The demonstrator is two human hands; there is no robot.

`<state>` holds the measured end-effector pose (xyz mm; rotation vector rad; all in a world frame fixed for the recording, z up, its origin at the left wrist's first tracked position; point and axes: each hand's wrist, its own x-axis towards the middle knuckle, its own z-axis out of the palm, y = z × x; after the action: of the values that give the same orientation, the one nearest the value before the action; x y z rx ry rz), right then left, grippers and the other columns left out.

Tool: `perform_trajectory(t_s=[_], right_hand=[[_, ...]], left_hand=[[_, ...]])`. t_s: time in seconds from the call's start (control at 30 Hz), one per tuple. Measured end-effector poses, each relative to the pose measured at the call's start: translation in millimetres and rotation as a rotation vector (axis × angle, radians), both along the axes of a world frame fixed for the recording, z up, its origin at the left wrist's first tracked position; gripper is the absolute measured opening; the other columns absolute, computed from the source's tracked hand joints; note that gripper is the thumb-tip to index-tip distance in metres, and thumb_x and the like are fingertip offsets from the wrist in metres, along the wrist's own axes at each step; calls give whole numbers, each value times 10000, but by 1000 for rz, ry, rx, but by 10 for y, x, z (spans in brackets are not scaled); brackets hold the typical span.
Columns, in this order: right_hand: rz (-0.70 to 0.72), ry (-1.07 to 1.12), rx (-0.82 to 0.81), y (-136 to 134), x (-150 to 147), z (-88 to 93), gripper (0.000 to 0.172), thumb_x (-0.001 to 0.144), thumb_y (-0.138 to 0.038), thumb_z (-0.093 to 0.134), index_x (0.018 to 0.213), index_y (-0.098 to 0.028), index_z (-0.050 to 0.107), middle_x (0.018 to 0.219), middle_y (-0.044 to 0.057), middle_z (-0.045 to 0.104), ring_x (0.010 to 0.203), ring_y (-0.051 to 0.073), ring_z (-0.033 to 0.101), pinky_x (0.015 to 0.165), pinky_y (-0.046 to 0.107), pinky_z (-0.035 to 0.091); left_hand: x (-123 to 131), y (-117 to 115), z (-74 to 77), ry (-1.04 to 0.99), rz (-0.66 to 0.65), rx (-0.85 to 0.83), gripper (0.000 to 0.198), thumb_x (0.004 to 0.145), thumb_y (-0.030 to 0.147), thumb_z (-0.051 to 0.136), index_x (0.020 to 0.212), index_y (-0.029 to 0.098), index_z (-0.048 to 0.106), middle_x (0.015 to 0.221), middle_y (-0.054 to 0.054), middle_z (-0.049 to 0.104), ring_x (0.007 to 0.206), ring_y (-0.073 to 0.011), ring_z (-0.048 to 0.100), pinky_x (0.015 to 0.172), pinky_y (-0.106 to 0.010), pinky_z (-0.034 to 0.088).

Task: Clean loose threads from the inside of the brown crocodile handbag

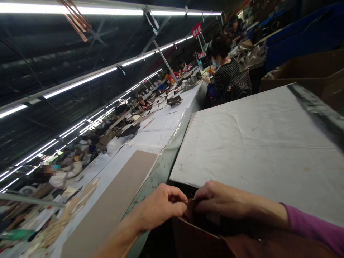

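Low in the head view, a dark reddish-brown sheet piece, perhaps leather, is bent upward, with a thin pale edge along its top. My left hand pinches its raised edge between thumb and fingers. Just to the right, my right hand is closed on the same raised edge, its fingers curled and partly hidden. Between the two hands a small stretch of brown material stands up. Below them the rest of the piece falls into shadow, and its lower part is out of frame.
A white-covered table stands at the right, beside a long white workbench bearing a flat taupe board. Tan strips lie at the left. A person in a striped top sits beyond, near a cardboard box.
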<state>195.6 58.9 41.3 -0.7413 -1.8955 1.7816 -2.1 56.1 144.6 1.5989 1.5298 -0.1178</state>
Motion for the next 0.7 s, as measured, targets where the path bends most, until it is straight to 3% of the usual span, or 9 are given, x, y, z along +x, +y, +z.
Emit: perform_trajectory(t_s=[0.13, 0.47, 0.6, 0.7], right_hand=[[22, -2, -41, 91, -16, -107, 228, 794, -288, 562, 877, -141, 716, 706, -10, 577, 664, 102, 496, 569, 178, 375], [1, -32, -100, 201, -4, -173, 210, 777, -282, 555, 842, -147, 702, 683, -14, 540, 669, 109, 480, 587, 198, 377], [-38, 0, -105, 229, 33, -176, 164, 772, -263, 555, 778, -155, 678, 672, -14, 533, 655, 110, 473, 588, 202, 370], [-108, 64, -135, 277, 147, -289, 170, 780, -206, 521, 768, -160, 684, 723, 8, 602, 682, 123, 522, 589, 205, 376]], left_hand=[[17, 84, -55, -31, 50, -41, 213, 732, 275, 667, 878, 142, 745, 732, -12, 678, 703, -140, 551, 639, -233, 369], [-53, 235, -227, -137, 110, -122, 205, 721, 266, 700, 873, 135, 744, 787, -53, 719, 759, -184, 615, 687, -265, 423], [-97, 196, -263, -353, 210, -171, 243, 828, 317, 633, 935, 116, 718, 856, -58, 707, 794, -160, 612, 734, -250, 449], [-267, 85, -468, -481, 268, -135, 369, 917, 440, 550, 1075, 127, 666, 1019, -89, 691, 949, -206, 620, 838, -308, 487]])
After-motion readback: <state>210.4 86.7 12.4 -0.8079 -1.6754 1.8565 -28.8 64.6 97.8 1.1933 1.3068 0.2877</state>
